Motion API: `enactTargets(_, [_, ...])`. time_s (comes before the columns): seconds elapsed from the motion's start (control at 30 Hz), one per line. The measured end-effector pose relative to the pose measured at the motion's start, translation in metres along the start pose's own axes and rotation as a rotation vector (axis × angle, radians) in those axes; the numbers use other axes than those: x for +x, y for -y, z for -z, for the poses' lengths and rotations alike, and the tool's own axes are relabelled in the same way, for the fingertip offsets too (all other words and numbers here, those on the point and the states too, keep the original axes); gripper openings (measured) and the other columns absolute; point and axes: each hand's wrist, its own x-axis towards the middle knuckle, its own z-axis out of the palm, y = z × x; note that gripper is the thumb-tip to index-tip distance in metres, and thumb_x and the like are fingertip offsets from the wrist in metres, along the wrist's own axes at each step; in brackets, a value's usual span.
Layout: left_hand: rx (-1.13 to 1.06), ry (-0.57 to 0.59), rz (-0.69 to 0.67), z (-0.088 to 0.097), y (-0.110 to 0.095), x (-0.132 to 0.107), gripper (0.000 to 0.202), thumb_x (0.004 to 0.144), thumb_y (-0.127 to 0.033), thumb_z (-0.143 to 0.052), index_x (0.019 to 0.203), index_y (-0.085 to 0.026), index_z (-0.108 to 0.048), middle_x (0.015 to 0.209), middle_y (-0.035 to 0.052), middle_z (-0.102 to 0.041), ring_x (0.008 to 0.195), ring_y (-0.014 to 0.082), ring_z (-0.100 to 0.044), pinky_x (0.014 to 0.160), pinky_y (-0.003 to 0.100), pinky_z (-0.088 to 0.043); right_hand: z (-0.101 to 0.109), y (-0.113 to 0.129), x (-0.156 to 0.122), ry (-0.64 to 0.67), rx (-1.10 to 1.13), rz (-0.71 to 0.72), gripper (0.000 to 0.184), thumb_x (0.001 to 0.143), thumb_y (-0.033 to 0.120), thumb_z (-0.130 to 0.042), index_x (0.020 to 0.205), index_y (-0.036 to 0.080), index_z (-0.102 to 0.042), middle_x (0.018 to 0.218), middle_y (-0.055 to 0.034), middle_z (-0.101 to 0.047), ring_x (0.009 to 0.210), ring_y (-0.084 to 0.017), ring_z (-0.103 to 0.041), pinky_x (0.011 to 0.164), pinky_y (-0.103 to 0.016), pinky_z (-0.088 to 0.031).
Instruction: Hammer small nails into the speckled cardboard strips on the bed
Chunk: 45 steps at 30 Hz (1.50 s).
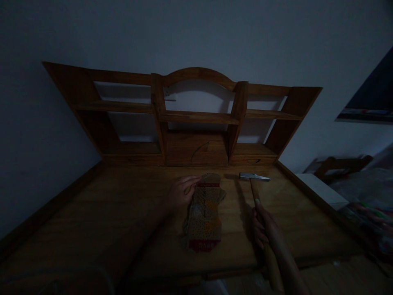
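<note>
A flattened, torn piece of printed cardboard [205, 213] lies on the wooden desktop, brown with red bands and orange patches. Small dark marks run down its middle; in this dim light I cannot tell what they are. At its upper left edge, my left hand [183, 192] rests with thumb and fingers pinched together, and whatever is between the fingertips is too small to make out. My right hand [264, 226] is wrapped round the wooden handle of a hammer [254, 177]. The metal head is raised to the right of the cardboard, apart from it, and casts a shadow on the desk.
A wooden shelf unit [199, 118] with a cabinet door and small drawers stands along the desk's back edge. Raised wooden rims bound the desktop [123, 196] at both sides. Beyond the right rim are a white surface [321, 189], a wooden chair back [344, 167] and bagged items.
</note>
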Motion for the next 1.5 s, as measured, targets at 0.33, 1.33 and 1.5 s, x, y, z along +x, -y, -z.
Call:
enactTargets(0.33, [-0.047,-0.046,0.092,-0.003,-0.002,0.003,0.037,0.084,-0.010,-0.043,0.114,-0.024,-0.062,0.112,0.0035,-0.060,0.102,0.0151,-0.058,0.091,0.029,-0.048,-0.020,0.020,-0.024,-0.102,-0.350,0.185,0.034,0.082,0.051,-0.055,0.068,0.020,-0.049,0.048,0.0085,-0.039,0.033,-0.005,-0.037,0.028,-0.015,-0.028])
enactTargets(1.33, [-0.088,0.157,-0.004,-0.006,-0.002,-0.001,0.056,0.083,-0.007,-0.044,0.133,-0.032,-0.042,0.115,0.0039,-0.049,0.110,0.0168,-0.048,0.096,0.032,-0.042,-0.091,0.072,-0.011,0.111,-1.297,0.531,0.035,0.090,0.044,-0.039,0.068,0.020,-0.051,0.056,-0.0036,-0.057,0.049,-0.015,-0.053,0.047,-0.027,-0.032])
enactTargets(1.5, [-0.106,0.133,-0.001,-0.005,-0.004,0.000,0.052,0.084,-0.008,-0.043,0.131,-0.032,-0.045,0.113,0.0040,-0.050,0.109,0.0167,-0.048,0.095,0.033,-0.043,-0.093,0.070,-0.008,0.139,-1.309,0.540,0.033,0.090,0.042,-0.040,0.068,0.020,-0.051,0.060,-0.0044,-0.060,0.053,-0.016,-0.055,0.049,-0.026,-0.033])
